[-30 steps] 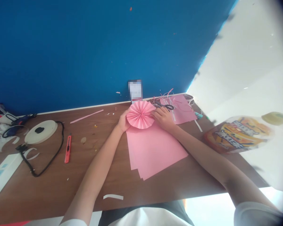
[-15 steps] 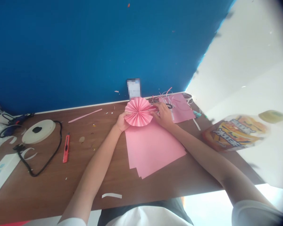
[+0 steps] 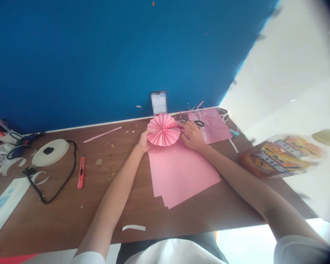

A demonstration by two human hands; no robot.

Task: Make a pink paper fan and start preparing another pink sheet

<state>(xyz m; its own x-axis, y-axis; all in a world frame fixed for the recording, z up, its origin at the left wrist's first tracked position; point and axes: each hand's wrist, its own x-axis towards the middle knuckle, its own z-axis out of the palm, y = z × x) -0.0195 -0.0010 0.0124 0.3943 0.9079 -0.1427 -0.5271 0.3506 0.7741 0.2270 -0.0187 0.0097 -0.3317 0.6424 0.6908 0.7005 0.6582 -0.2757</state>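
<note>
A pleated pink paper rosette (image 3: 164,131) is held up over the back of the desk, its folds fanned out around a centre. My left hand (image 3: 145,142) pinches its left edge, the thumb lying on the front. At the opposite edge, my right hand (image 3: 193,135) has its fingers bent and closed on the folds; part of the grip is hidden. Below the rosette lie flat pink paper sheets (image 3: 181,176), overlapping a little out of line. A black loop handle (image 3: 199,123), perhaps of scissors, shows just behind my right hand.
Left on the desk (image 3: 104,209) are a red utility knife (image 3: 81,171), a white reel (image 3: 51,152), a black cable (image 3: 68,183) and a power strip (image 3: 5,205). A phone (image 3: 158,103) leans on the wall. Paper scraps (image 3: 210,124) and a drink bottle (image 3: 280,156) are right.
The right part of the rosette has spread, closing the gap between its folds near my right hand. The whole view has shifted slightly; both hands stay at the rosette.
</note>
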